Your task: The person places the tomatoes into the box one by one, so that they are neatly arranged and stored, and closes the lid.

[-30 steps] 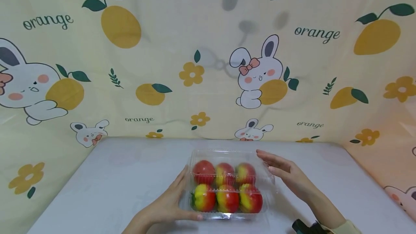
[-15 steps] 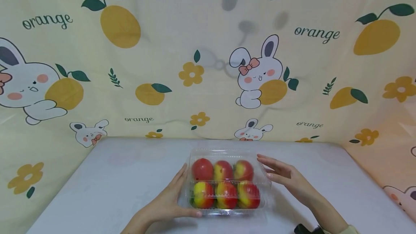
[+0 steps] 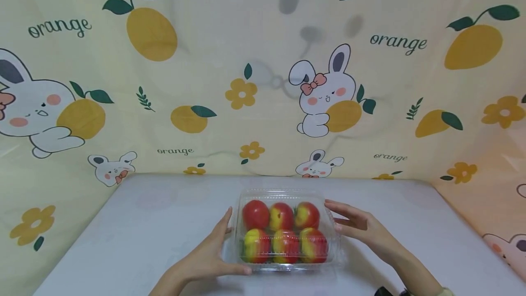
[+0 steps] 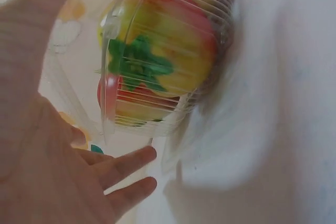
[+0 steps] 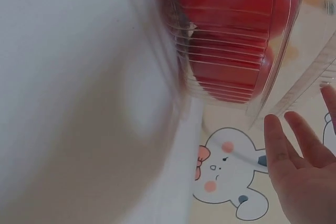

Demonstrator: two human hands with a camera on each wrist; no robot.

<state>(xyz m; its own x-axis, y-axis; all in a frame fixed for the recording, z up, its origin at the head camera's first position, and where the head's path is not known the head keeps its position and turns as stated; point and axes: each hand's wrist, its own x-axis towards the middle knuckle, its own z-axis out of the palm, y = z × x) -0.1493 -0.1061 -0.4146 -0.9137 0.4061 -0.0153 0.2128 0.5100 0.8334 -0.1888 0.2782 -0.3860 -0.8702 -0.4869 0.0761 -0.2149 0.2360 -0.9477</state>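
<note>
A clear plastic clamshell box (image 3: 287,266) stands on the table, with several red-and-yellow fruits (image 3: 282,216) in two rows inside. Its hinged lid (image 3: 263,193) slants over them; a gap shows between lid and tray in both wrist views. At the box's left side is my left hand (image 3: 205,255), fingers spread and thumb tip by the front left corner; whether the thumb touches is unclear. The left wrist view shows a green star-shaped leaf (image 4: 139,62) on one fruit. My right hand (image 3: 365,229) has its extended fingers at the lid's right edge, one fingertip seemingly touching it.
The box rests on a white table (image 3: 156,223). Behind it hangs a cream cloth (image 3: 205,58) printed with rabbits and oranges. A black object (image 3: 384,291) shows by the right wrist at the bottom edge.
The lid's front edge has come down toward the tray. My right hand has moved slightly down with it. The left hand has shifted a little left, and the box a little back and left.
</note>
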